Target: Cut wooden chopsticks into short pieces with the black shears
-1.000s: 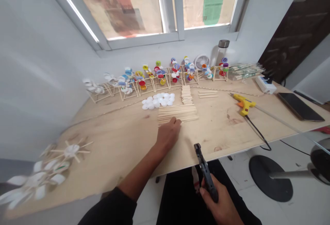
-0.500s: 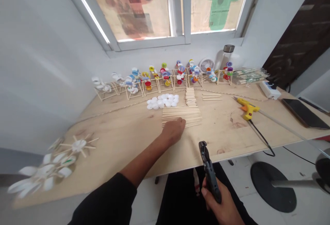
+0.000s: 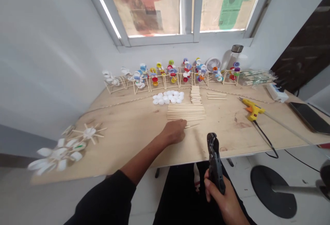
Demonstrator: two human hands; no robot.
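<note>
My left hand [image 3: 174,131] is closed at the near edge of a row of thin wooden sticks [image 3: 186,111]. One wooden stick [image 3: 193,126] pokes out from its fingers to the right, apart from the row. My right hand [image 3: 221,194] is wrapped round the handles of a black pair of pliers [image 3: 216,163], held upright in front of the table edge with the head up. Behind the row lie white bottle caps [image 3: 168,98] in a cluster and a stack of short cut sticks [image 3: 195,94].
Several stick frames with coloured bottle-cap wheels [image 3: 172,72] line the wall. White cap wheels [image 3: 58,154] lie at the left. A yellow glue gun [image 3: 254,109], its cord hanging over the edge, and a phone [image 3: 309,116] are at the right. A few sticks [image 3: 216,96] lie mid-table.
My left hand has drawn slightly back from the row, and a stick now shows separate from it. The pliers have turned more upright. The whole view has shifted.
</note>
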